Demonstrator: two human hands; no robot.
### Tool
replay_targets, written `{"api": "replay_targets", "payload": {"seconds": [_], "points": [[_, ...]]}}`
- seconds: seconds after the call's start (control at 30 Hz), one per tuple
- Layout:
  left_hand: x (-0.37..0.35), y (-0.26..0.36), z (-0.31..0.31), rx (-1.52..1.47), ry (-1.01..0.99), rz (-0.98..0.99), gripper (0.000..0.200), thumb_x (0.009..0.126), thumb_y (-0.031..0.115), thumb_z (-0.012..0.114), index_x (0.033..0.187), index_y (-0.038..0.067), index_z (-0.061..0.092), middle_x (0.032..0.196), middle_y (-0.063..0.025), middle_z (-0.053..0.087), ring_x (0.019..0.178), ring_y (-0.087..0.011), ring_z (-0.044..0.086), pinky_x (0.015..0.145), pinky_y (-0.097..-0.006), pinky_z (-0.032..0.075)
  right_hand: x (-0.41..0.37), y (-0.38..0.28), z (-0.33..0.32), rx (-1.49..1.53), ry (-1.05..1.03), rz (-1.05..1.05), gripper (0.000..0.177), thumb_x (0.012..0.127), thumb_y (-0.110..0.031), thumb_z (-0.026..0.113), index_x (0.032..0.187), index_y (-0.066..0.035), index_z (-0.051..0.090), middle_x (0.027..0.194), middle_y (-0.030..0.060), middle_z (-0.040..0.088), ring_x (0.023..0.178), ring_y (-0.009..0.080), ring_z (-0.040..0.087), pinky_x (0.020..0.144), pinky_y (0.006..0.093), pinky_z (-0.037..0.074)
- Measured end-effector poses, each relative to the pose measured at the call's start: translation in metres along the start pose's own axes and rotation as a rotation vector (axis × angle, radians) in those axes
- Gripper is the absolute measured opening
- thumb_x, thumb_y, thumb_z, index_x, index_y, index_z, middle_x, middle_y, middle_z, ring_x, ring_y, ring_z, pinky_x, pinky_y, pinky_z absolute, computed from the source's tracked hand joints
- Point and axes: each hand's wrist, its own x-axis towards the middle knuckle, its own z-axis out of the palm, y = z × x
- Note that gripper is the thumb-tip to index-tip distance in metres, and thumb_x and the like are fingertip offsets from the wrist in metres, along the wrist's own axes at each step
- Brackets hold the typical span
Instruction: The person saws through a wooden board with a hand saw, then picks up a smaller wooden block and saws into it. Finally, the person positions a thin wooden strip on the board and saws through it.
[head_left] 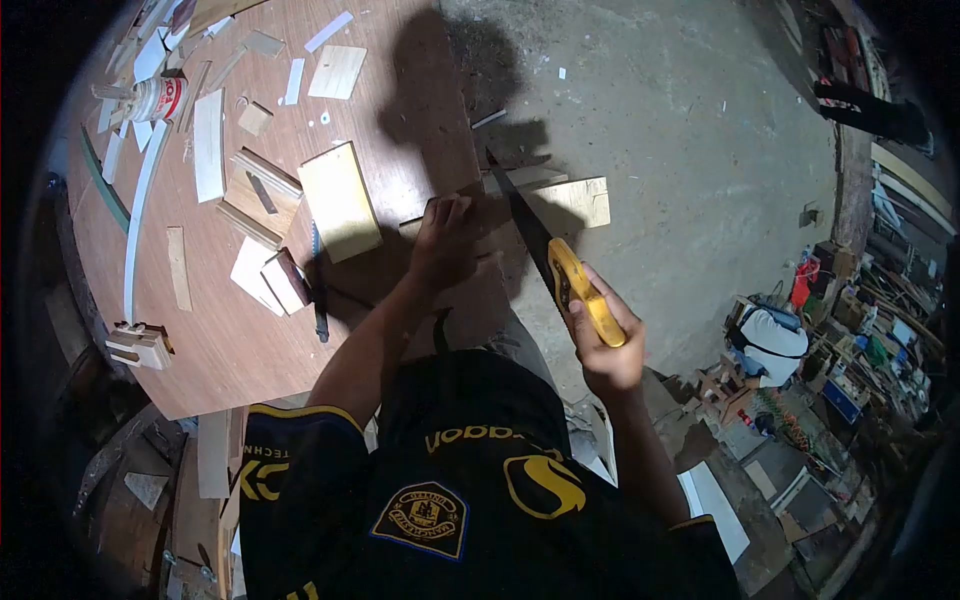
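Note:
My right hand (612,345) is wrapped around the yellow handle of a handsaw (531,222). The dark blade slants up and left across a pale wooden board (585,200), which juts out past the table's edge. On that edge my left hand (443,240) presses down on the board, its fingers curled over it; the wood beneath is partly hidden by the hand and shadow. Left of this hand lies a lighter square board (341,200) on the brown tabletop (240,362). A black-handled tool (321,300) rests nearer to me.
Offcuts, a small wooden frame (262,197), a white tub with a red label (160,99) and a wooden block tool (140,346) are spread over the table. Concrete floor (680,130) lies to the right. Farther right are a person in a white shirt (775,345) and piled wood scraps.

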Motion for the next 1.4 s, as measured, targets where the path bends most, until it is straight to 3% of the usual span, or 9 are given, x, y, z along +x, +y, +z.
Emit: {"api": "replay_targets", "payload": {"seconds": [0.17, 0.23, 0.4, 0.57, 0.67, 0.83, 0.9, 1.03, 1.4], "points": [[0.003, -0.009, 0.007, -0.078, -0.030, -0.005, 0.079, 0.073, 0.057, 0.075, 0.128, 0.003, 0.060, 0.120, -0.0120, 0.049, 0.113, -0.0313, 0.046, 0.100, -0.0467, 0.040, -0.013, 0.019, 0.011, -0.203, 0.101, -0.298, 0.043, 0.097, -0.005, 0.062, 0.136, 0.010, 0.052, 0.128, 0.0256, 0.064, 0.117, 0.0271, 0.065, 0.101, 0.0371, 0.051], [-0.004, -0.012, 0.013, -0.087, -0.097, 0.015, 0.078, 0.073, 0.056, 0.076, 0.127, 0.003, 0.060, 0.120, -0.0125, 0.049, 0.113, -0.0318, 0.047, 0.100, -0.0463, 0.040, -0.004, 0.004, -0.007, 0.073, 0.025, 0.015, 0.042, 0.098, -0.006, 0.061, 0.135, 0.010, 0.053, 0.126, 0.0251, 0.065, 0.117, 0.0264, 0.065, 0.101, 0.0382, 0.052], [-0.001, -0.007, 0.009, -0.089, -0.092, -0.077, 0.085, 0.072, 0.055, 0.077, 0.135, 0.005, 0.052, 0.120, -0.0136, 0.048, 0.113, -0.0331, 0.049, 0.101, -0.0453, 0.040, 0.019, -0.034, -0.014, 0.001, -0.060, 0.132, 0.044, 0.100, -0.012, 0.060, 0.137, 0.010, 0.052, 0.127, 0.0259, 0.064, 0.118, 0.0290, 0.064, 0.103, 0.0369, 0.050], [0.001, -0.006, 0.002, -0.140, -0.025, -0.048, 0.088, 0.070, 0.052, 0.080, 0.138, 0.005, 0.048, 0.119, -0.0144, 0.049, 0.117, -0.0334, 0.048, 0.102, -0.0459, 0.040, 0.011, -0.016, -0.007, -0.132, -0.008, -0.124, 0.043, 0.098, -0.007, 0.061, 0.137, 0.008, 0.053, 0.128, 0.0285, 0.063, 0.120, 0.0319, 0.064, 0.100, 0.0383, 0.053], [0.000, -0.007, 0.003, -0.151, -0.032, -0.059, 0.090, 0.070, 0.051, 0.081, 0.140, 0.005, 0.047, 0.118, -0.0145, 0.049, 0.119, -0.0343, 0.048, 0.104, -0.0474, 0.040, 0.003, 0.001, -0.015, -0.250, 0.021, -0.136, 0.047, 0.095, -0.005, 0.064, 0.140, 0.004, 0.051, 0.125, 0.0286, 0.065, 0.107, 0.0311, 0.071, 0.084, 0.0374, 0.060], [0.000, -0.004, 0.003, -0.198, -0.048, -0.102, 0.091, 0.071, 0.051, 0.081, 0.142, 0.005, 0.046, 0.118, -0.0145, 0.049, 0.120, -0.0356, 0.048, 0.105, -0.0493, 0.040, -0.026, 0.016, 0.012, -0.403, 0.028, -0.156, 0.056, 0.094, -0.007, 0.064, 0.146, 0.002, 0.044, 0.126, 0.0270, 0.065, 0.103, 0.0324, 0.072, 0.084, 0.0373, 0.060], [0.002, -0.001, 0.000, -0.151, -0.033, -0.125, 0.090, 0.072, 0.051, 0.081, 0.140, 0.003, 0.046, 0.118, -0.0145, 0.048, 0.120, -0.0354, 0.048, 0.105, -0.0490, 0.040, -0.031, 0.028, 0.022, -0.324, 0.065, -0.218, 0.048, 0.094, -0.001, 0.061, 0.139, 0.010, 0.048, 0.132, 0.0280, 0.061, 0.111, 0.0366, 0.068, 0.091, 0.0382, 0.057], [-0.004, -0.006, 0.008, -0.192, -0.033, -0.116, 0.093, 0.071, 0.055, 0.081, 0.143, 0.009, 0.046, 0.123, -0.0184, 0.046, 0.118, -0.0398, 0.048, 0.102, -0.0525, 0.043, -0.012, 0.000, 0.011, -0.366, 0.042, -0.183, 0.055, 0.097, -0.007, 0.061, 0.147, 0.000, 0.043, 0.128, 0.0297, 0.062, 0.102, 0.0340, 0.072, 0.083, 0.0388, 0.061], [-0.003, -0.006, 0.015, -0.212, -0.009, -0.119, 0.097, 0.071, 0.052, 0.083, 0.150, 0.014, 0.042, 0.120, -0.0145, 0.046, 0.116, -0.0367, 0.048, 0.099, -0.0509, 0.044, 0.013, -0.056, 0.017, -0.333, -0.065, 0.031, 0.053, 0.099, -0.009, 0.058, 0.149, 0.000, 0.041, 0.123, 0.0297, 0.064, 0.106, 0.0316, 0.070, 0.087, 0.0399, 0.059]]}}
